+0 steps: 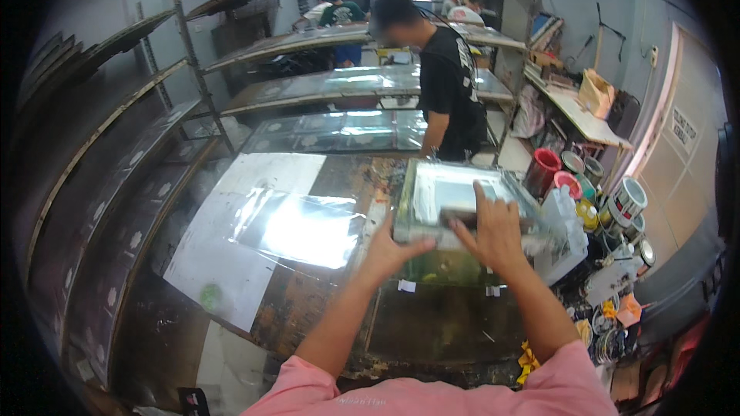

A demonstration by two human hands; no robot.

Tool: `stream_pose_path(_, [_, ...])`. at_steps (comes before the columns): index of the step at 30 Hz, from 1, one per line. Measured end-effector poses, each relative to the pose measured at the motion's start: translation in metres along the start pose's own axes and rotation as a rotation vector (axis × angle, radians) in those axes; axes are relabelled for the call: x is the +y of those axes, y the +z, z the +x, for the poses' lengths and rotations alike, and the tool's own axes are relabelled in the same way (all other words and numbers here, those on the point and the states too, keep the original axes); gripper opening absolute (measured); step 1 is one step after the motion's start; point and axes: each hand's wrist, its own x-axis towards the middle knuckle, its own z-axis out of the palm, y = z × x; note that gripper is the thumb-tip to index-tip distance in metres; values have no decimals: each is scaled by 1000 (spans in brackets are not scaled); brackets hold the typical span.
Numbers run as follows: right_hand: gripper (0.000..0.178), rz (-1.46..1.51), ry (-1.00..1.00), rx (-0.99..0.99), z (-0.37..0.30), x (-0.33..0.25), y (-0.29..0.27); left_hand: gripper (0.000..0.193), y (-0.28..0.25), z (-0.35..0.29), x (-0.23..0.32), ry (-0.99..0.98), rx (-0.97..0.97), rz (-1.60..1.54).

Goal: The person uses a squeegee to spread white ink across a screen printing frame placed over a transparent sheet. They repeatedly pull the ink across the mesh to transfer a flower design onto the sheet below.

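Observation:
A printing screen frame (408, 208) with a pale, whitish mesh window (462, 187) lies on the work table in front of me. My left hand (385, 250) is at its near left corner, thumb and fingers spread apart, touching or almost touching the edge. Over the near part of the screen, my right hand (497, 235) grips a dark, bar-shaped squeegee (453, 218), slightly blurred. Its index finger stretches forward. To the left of the frame, a clear, glossy plastic sheet (254, 223) overlaps a white board (208, 239) and reflects bright light.
Metal racks (204, 100) holding printed clear sheets stand left and ahead. A person in black (455, 85) stands just beyond the table; others are farther back. Paint cans (543, 166), a white plastic jug (561, 235) and a yellow cloth (527, 362) are on the right.

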Motion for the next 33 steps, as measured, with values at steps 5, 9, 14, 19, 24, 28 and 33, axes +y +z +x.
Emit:
stream_pose_path(5, [44, 221, -64, -519, -70, 7, 14, 115, 4, -81, -49, -303, -166, 105])
stream_pose_path(9, [47, 409, 58, -559, -96, 7, 56, 116, 5, -88, -103, -119, -36, 810])
stream_pose_path(14, [33, 268, -18, -471, -93, 16, 129, 113, 11, -33, -153, -58, -26, 999])
stream_pose_path(19, [39, 228, -84, -292, -43, 56, 213, 118, 15, -6, -176, 35, 12, 980])
stream_pose_path(24, [36, 161, -9, -245, 64, 121, 286, 122, 15, 1, -168, -53, -44, 901])
stream_pose_path(28, [51, 288, -27, -504, 131, 168, 291, 123, 14, -4, -161, -42, -16, 884])
stream_pose_path(33, [56, 195, -47, -332, 182, 202, 315, 127, 26, -8, -177, 91, 95, 630])
